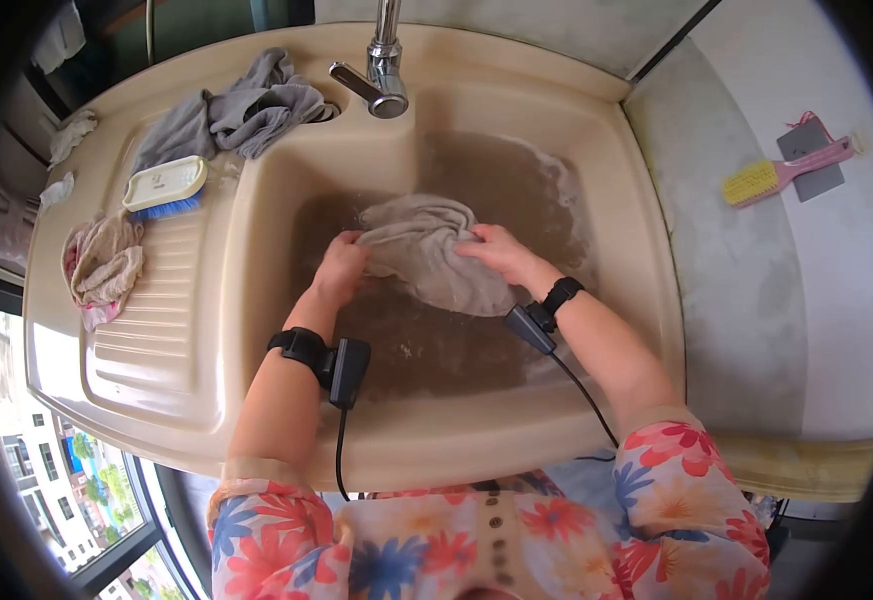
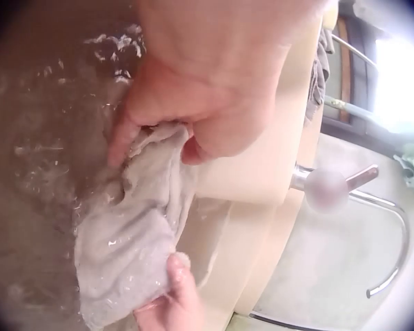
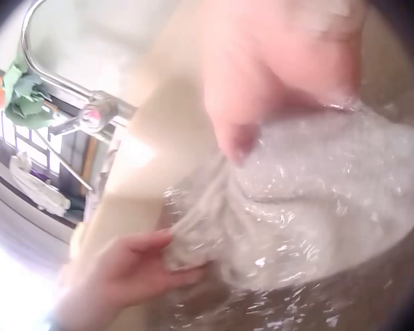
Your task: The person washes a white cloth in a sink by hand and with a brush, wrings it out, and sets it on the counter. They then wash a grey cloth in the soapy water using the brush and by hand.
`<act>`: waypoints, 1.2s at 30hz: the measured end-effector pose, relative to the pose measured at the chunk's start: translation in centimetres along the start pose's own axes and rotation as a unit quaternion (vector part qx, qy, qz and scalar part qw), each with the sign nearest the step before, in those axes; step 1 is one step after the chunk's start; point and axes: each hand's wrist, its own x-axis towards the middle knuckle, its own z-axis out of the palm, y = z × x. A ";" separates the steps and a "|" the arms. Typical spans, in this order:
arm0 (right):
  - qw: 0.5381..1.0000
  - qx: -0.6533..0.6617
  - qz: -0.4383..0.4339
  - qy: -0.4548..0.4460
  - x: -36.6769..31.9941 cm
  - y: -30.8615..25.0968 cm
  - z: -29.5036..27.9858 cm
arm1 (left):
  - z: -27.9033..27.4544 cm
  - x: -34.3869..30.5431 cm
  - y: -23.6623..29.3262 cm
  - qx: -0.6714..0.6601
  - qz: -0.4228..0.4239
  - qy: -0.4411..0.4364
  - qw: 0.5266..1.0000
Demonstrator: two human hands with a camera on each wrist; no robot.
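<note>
A wet light grey cloth (image 1: 437, 250) is spread between both hands over murky brown water in the basin. The left hand (image 1: 343, 265) pinches its left edge; in the left wrist view the fingers and thumb of that hand (image 2: 200, 103) close round a bunched end of the cloth (image 2: 131, 234). At the cloth's right side the right hand (image 1: 502, 252) grips it, thumb on top. The right wrist view has the cloth (image 3: 310, 200) hanging from the right hand (image 3: 283, 76) onto the water, its fingertips partly hidden.
The beige sink's rim (image 1: 437, 425) runs along the front, below a chrome tap (image 1: 385, 85). On the left drainboard lie a grey cloth (image 1: 247, 110), a blue-bristled brush (image 1: 167, 185) and a pinkish cloth (image 1: 105, 262). A yellow-and-pink brush (image 1: 782, 175) is at the right.
</note>
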 end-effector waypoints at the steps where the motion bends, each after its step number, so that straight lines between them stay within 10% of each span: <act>1: 1.000 0.001 -0.002 -0.005 0.3 -0.7 1.2 | 0.3 -0.2 -0.1 -0.161 0.004 -0.030 0.986; 7: 0.972 -0.066 -0.221 0.045 -1.2 -5.8 9.1 | 1.2 0.2 -0.6 -0.173 -0.042 -0.129 0.976; 11: 0.903 -0.424 -0.068 -0.013 -1.0 -4.8 3.8 | 0.6 -2.5 3.1 0.122 0.130 0.053 0.982; 13: 0.866 -0.496 -0.037 -0.048 -1.5 -4.6 1.3 | 0.4 -2.0 3.5 0.057 0.169 0.001 0.984; 16: 0.848 -0.443 -0.281 0.068 -2.6 -6.7 1.1 | 1.1 -2.9 4.6 -0.007 0.181 -0.121 0.976; 18: 0.918 -0.203 -0.321 -0.115 -4.2 -10.6 2.7 | 1.9 -3.4 4.7 -0.044 0.191 -0.312 0.930; 22: 0.914 -0.344 -0.148 -0.155 -3.2 -9.8 2.2 | 1.3 -4.0 5.2 -0.142 0.148 -0.268 0.941; 26: 0.977 -0.105 -0.167 -0.075 -4.9 -11.1 0.8 | 2.8 -5.2 5.2 -0.207 0.155 -0.332 0.907; 36: 0.897 0.091 -0.362 0.238 -13.3 -21.2 -9.0 | 3.9 -5.2 3.8 0.270 0.138 -0.361 0.882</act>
